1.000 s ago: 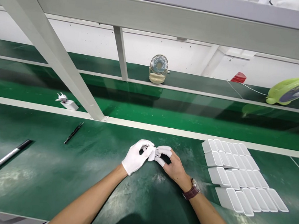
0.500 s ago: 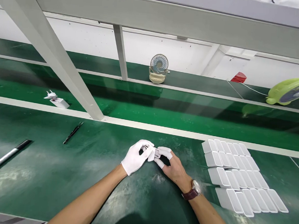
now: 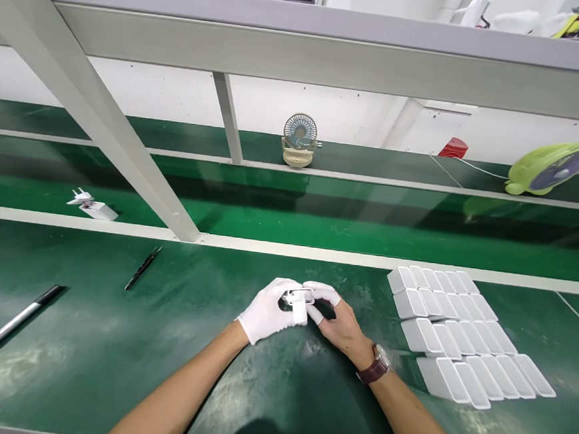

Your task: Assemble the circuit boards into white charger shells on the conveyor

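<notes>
A small white plastic part [image 3: 301,302], with a pale frame-like top and a flat piece hanging down, is held between both hands above the green bench. My left hand [image 3: 268,314], in a white glove, is closed around its left side. At the upper right, the fingers of my right hand [image 3: 339,321] pinch the part's edge; white covers are on its fingertips, and a watch [image 3: 377,364] is on that wrist. Fingers hide some of the part, and its fine details are too small to make out.
Rows of white open boxes [image 3: 453,340] stand to the right. On the left lie a marker [image 3: 14,324] and black tweezers [image 3: 144,268]. A slanted metal post [image 3: 125,137] rises at the left. Farther back are a small fan [image 3: 299,139] and a green fan [image 3: 551,167].
The white part has turned between my hands, so its frame-like top and hanging piece show more. My left fingers have shifted around it. The camera view has tilted slightly upward.
</notes>
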Demonstrator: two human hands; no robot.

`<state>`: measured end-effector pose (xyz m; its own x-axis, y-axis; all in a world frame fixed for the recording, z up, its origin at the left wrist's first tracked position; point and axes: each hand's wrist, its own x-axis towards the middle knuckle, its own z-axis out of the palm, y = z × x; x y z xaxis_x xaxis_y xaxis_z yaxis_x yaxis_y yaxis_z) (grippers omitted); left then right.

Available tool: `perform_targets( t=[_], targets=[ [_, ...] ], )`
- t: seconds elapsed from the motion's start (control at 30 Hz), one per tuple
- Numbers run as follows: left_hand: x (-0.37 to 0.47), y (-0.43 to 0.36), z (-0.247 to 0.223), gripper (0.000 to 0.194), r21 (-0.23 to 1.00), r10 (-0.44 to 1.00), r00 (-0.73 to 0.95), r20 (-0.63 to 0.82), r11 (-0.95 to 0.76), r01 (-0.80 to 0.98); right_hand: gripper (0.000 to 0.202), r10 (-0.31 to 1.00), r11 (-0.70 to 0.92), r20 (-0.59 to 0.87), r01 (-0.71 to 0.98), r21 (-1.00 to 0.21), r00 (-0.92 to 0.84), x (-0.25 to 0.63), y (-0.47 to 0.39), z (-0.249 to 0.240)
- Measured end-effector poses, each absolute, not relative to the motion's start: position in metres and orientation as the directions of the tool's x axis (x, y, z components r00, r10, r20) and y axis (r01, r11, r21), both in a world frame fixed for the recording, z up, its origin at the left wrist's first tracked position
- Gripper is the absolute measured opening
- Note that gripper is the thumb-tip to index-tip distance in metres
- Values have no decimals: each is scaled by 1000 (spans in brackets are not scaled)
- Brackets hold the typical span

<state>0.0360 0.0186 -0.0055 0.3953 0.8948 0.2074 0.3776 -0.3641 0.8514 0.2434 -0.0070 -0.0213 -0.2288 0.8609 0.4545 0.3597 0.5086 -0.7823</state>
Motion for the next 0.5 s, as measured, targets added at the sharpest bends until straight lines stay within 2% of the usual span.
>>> perform_targets(
  t=[0.07, 0.1, 0.33, 0.5],
  targets=[
    [36, 19, -7, 27, 824, 889, 376, 262, -409, 392, 31, 839, 543, 466, 398, -740, -279, 245, -8, -21],
    [35, 19, -7, 25, 811, 879, 377, 292, -436, 390, 33, 824, 566, 476, 424, -707, -307, 246, -8, -21],
    [35, 21, -11, 37, 710, 773, 410, 484, -621, 333, 44, 664, 733, 592, 558, -390, -457, 259, -3, -18],
    [40, 20, -5, 37, 675, 753, 404, 519, -651, 347, 34, 617, 764, 597, 571, -300, -512, 266, -2, -10]
  ],
)
